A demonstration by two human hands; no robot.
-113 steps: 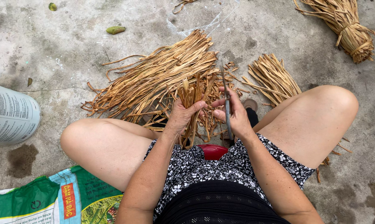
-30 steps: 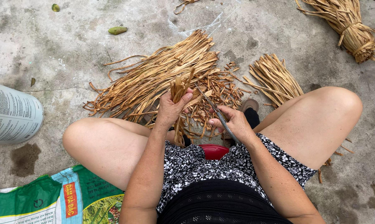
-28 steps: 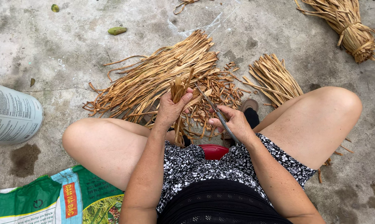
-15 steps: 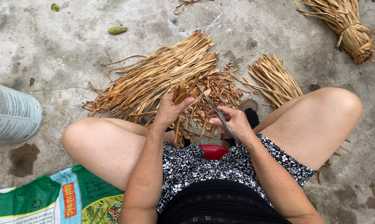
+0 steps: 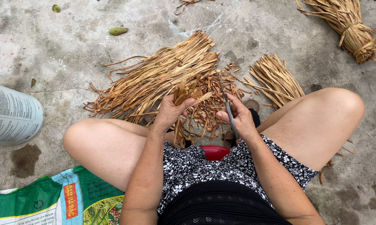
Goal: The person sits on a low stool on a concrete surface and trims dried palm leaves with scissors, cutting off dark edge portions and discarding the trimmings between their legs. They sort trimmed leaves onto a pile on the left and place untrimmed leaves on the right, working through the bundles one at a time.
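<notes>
My left hand [image 5: 171, 111] grips a bunch of dried strips [image 5: 183, 92]; my right hand [image 5: 239, 118] holds a knife [image 5: 226, 102] just beside it, above scattered trimmings [image 5: 213, 89].

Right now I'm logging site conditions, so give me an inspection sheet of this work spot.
Surface: bare concrete floor, stained and cracked.
Job's things: small bunch of dried strips in the left hand; thin blade in the right hand.
Clutter: loose strip pile, short cut scraps, a fanned bundle, a tied bundle.
Hands: both closed on their items, between the knees.
Cables: nothing seen.
Surroundings: green printed sack, white printed sack, red stool under the person, fallen leaf.
</notes>
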